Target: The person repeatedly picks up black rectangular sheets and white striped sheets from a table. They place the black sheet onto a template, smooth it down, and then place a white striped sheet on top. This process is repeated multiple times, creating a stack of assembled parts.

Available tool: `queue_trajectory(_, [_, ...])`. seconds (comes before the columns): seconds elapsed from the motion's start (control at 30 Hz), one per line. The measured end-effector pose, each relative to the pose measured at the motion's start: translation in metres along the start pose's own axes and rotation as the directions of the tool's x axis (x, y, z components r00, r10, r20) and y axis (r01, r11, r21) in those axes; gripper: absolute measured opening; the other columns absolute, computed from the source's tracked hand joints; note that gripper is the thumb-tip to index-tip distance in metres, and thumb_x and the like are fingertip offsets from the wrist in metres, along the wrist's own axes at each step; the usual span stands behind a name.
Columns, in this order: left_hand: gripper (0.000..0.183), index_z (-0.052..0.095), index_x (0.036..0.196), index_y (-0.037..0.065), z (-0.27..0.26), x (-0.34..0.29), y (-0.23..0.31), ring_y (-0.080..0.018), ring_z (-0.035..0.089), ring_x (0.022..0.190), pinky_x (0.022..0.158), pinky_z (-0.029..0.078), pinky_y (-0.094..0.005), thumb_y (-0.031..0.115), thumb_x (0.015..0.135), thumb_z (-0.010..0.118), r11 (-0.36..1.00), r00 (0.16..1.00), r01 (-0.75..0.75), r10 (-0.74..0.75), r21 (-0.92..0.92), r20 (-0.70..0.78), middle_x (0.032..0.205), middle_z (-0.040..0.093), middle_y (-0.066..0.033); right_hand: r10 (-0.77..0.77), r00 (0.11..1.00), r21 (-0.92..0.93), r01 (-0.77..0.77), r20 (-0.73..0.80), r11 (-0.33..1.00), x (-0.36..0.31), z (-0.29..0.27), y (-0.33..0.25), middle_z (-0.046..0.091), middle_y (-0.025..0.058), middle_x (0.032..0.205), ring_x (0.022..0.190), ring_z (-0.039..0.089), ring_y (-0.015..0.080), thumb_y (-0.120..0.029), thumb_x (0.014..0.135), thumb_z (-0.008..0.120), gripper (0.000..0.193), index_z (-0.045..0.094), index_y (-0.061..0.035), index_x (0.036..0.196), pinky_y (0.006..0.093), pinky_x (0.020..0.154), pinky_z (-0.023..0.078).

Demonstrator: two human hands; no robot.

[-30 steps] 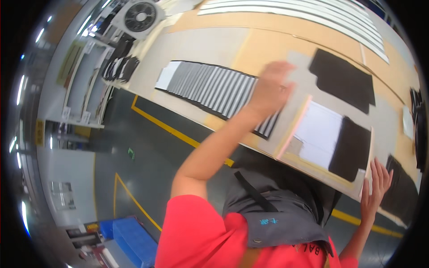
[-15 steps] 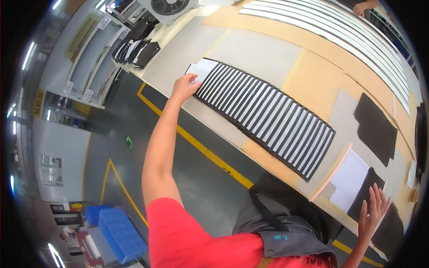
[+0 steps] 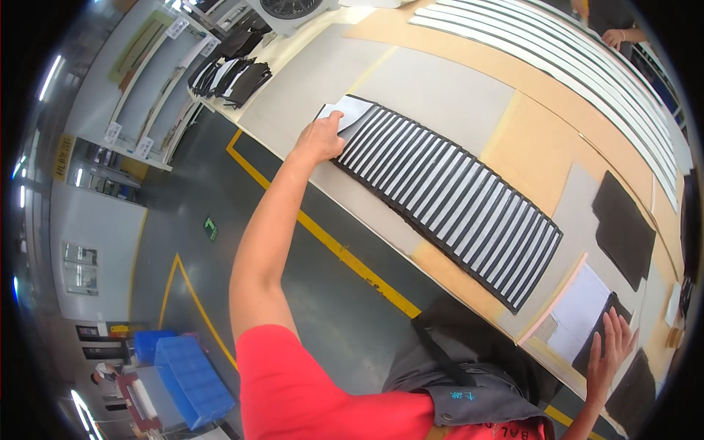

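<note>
A long row of overlapping flat pieces (image 3: 440, 198), white-faced with black edges, fans diagonally across the table. At its far left end lies the topmost white-faced piece (image 3: 350, 110), the only one showing most of its face. My left hand (image 3: 323, 137) has its fingers curled down and closed on this piece's near edge; the fingertips are partly hidden. On the right, my right hand (image 3: 610, 350) is open with fingers apart, above or touching a black piece (image 3: 598, 341) that lies on a white pattern sheet (image 3: 576, 301). I cannot tell whether it touches.
Black sheets (image 3: 623, 231) lie at the table's right, another (image 3: 632, 392) near my right wrist. Long white strips (image 3: 543, 73) run along the far side, near another person's hand (image 3: 623, 35). Stacked black pieces (image 3: 233, 79) and a fan (image 3: 290, 6) stand at the far left.
My left hand has closed down onto the white-faced end piece, whose inner edge now looks slightly raised. My right hand stays nearly still. The whole view has shifted a little.
</note>
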State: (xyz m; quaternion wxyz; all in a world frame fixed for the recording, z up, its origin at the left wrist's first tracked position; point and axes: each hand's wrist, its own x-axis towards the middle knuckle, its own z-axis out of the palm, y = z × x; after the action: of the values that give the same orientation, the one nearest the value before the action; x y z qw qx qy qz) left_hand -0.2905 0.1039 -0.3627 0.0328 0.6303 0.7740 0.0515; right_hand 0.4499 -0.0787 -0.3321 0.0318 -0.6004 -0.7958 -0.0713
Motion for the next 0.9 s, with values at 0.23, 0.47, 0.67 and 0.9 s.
queue_trajectory(0.23, [0.053,0.066,0.131,0.015,-0.047,-0.002,-0.062,-0.0351,0.075,0.098,0.090,0.058,-0.0435,0.019,0.080,0.077,0.978,0.875,-0.020,-0.084,-0.207,-0.478,0.102,0.078,-0.0160,-0.043,0.999,0.042,0.043,-0.013,0.998,-0.005,0.002,0.006,0.064,0.0062,0.148,0.144,0.049,0.0292,-0.007,0.099,0.064,0.040,0.066,-0.0073,0.139,0.0573,0.132,0.015])
queue_trajectory(0.47, [0.064,0.057,0.144,0.019,-0.209,-0.052,0.113,-0.0223,0.075,0.090,0.085,0.058,-0.0356,0.013,0.085,0.080,0.933,0.747,-0.310,0.120,-0.182,-0.654,0.098,0.078,-0.0072,-0.153,0.960,0.041,0.167,-0.236,0.985,0.048,-0.056,0.001,0.065,0.0075,0.146,0.140,0.054,0.0303,-0.007,0.095,0.068,0.044,0.065,-0.0075,0.139,0.0563,0.131,0.020])
queue_trajectory(0.67, [0.076,0.050,0.153,0.022,-0.214,-0.134,0.239,-0.0242,0.075,0.083,0.080,0.059,-0.0366,0.002,0.086,0.079,0.844,0.727,-0.533,0.425,-0.053,-0.539,0.091,0.076,-0.0066,-0.231,0.816,0.323,0.446,-0.530,0.834,0.122,-0.116,-0.074,0.064,0.0050,0.146,0.133,0.058,0.0284,-0.017,0.087,0.080,0.057,0.065,-0.0134,0.142,0.0529,0.126,0.028])
queue_trajectory(0.9, [0.075,0.053,0.152,0.014,-0.192,-0.200,0.354,-0.0175,0.074,0.082,0.082,0.059,-0.0315,-0.010,0.085,0.077,0.584,0.528,-0.811,0.755,0.032,-0.389,0.097,0.077,-0.0055,-0.222,0.682,0.313,0.568,-0.697,0.761,0.138,-0.119,-0.108,0.070,0.0047,0.116,0.116,0.066,0.0271,-0.027,0.088,0.083,0.046,0.064,-0.0157,0.129,0.0480,0.109,0.041])
